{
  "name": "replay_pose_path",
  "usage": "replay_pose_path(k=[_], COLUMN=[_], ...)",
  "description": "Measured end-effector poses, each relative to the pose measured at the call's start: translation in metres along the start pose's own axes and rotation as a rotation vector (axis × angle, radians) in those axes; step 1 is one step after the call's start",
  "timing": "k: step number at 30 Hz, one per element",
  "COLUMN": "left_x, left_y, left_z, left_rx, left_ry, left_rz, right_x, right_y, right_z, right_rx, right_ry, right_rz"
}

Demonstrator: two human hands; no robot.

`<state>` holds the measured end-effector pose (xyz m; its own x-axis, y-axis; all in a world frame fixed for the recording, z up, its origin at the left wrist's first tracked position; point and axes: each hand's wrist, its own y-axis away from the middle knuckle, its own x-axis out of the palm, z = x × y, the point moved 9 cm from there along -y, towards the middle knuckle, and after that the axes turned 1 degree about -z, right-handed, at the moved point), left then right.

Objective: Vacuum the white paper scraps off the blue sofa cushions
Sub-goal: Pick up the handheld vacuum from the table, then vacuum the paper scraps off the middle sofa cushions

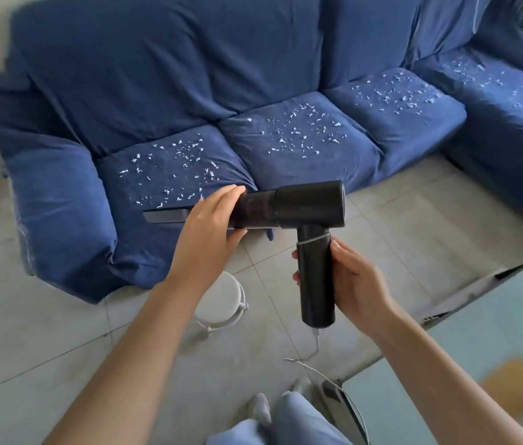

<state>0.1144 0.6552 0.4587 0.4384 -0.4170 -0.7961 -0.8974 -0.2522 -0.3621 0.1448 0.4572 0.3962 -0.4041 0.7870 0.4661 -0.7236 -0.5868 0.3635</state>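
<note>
I hold a black handheld vacuum (305, 203) in front of the blue sofa (157, 75). My right hand (353, 284) grips its upright handle. My left hand (212, 226) wraps the barrel near the front, just behind the flat crevice nozzle (165, 216), which points left over the front edge of the left seat cushion (170, 168). White paper scraps (302, 133) lie scattered over the left, middle and right seat cushions, and more scraps litter the corner section (484, 78) at the far right.
A small white round stool (221, 303) stands on the tiled floor (45, 332) below my left forearm. A white cable (314, 345) hangs from the handle's base. A glass-topped table (465, 364) fills the lower right. My knees show at the bottom.
</note>
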Motion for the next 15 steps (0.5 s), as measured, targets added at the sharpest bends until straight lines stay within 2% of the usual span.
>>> replay_pose_path(k=[8, 15], left_x=[0.002, 0.004], left_y=[-0.061, -0.133], left_z=[0.065, 0.114], left_rx=[-0.13, -0.268], left_ry=[-0.035, -0.041], left_rz=[-0.069, -0.117], right_x=[0.028, 0.055], right_y=[-0.104, -0.203], right_z=[0.026, 0.063], right_rx=[0.048, 0.159], right_ry=[0.063, 0.095], right_rz=[0.082, 0.229])
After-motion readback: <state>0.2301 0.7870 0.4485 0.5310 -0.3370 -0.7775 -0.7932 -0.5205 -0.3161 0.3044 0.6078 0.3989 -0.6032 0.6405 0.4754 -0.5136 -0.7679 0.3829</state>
